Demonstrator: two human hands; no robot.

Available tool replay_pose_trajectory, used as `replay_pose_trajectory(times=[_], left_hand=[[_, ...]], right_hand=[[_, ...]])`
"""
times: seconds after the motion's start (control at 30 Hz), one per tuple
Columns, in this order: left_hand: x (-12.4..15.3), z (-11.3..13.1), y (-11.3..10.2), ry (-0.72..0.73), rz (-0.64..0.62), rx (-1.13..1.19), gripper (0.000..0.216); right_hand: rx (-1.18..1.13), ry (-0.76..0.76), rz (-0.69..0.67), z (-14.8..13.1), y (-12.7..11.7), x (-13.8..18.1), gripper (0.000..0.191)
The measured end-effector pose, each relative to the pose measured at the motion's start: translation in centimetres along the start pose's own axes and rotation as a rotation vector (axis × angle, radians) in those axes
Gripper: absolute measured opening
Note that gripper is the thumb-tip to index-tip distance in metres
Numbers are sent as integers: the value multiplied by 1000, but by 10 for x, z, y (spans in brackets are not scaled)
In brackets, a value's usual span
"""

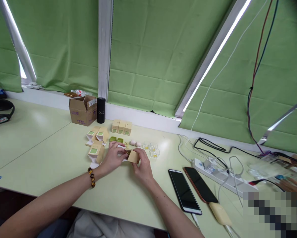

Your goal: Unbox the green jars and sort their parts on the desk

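Our right hand point(143, 164), fingers clamped on a tan box point(133, 157), our left hand point(114, 157) at its edge, grip unclear, pale table point(108, 201) beneath, power strip point(198, 164) rightward, green blinds point(148, 49) beyond

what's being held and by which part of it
The right hand holds a box by its right side; whether the left hand grips it is unclear.

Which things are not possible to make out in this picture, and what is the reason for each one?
All in the head view:
- Inside of the held box: hidden by its own walls and the left hand.
- Inside of the carton: hidden by its front and raised flaps.
- Rest of the headphones: cut off by the left edge.
- Print on the flask: too small.
- Lower right corner: covered by pixel blocks.
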State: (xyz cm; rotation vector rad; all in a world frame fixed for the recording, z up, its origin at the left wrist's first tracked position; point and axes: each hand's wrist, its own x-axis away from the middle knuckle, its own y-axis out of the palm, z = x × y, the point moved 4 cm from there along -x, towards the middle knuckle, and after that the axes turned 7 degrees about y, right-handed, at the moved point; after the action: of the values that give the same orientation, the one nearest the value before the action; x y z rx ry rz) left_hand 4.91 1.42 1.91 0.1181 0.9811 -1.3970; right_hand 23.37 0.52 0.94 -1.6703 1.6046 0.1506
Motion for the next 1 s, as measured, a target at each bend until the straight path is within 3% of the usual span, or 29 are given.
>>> replay_pose_trajectory(times=[0.2,0.57,0.77,1.0], left_hand=[[-3,-2,-4,-12,91,199,19],[-3,-9,-1,-258,218,602,36],[-2,-14,-1,-336,234,615,41],[-4,-17,-3,-185,200,455,31]], right_hand=[[4,58,49,7,-3,-2,56],[70,107,136,8,-13,-5,52],[115,105,188,3,-20,-6,56],[69,168,346,5,-35,-9,46]])
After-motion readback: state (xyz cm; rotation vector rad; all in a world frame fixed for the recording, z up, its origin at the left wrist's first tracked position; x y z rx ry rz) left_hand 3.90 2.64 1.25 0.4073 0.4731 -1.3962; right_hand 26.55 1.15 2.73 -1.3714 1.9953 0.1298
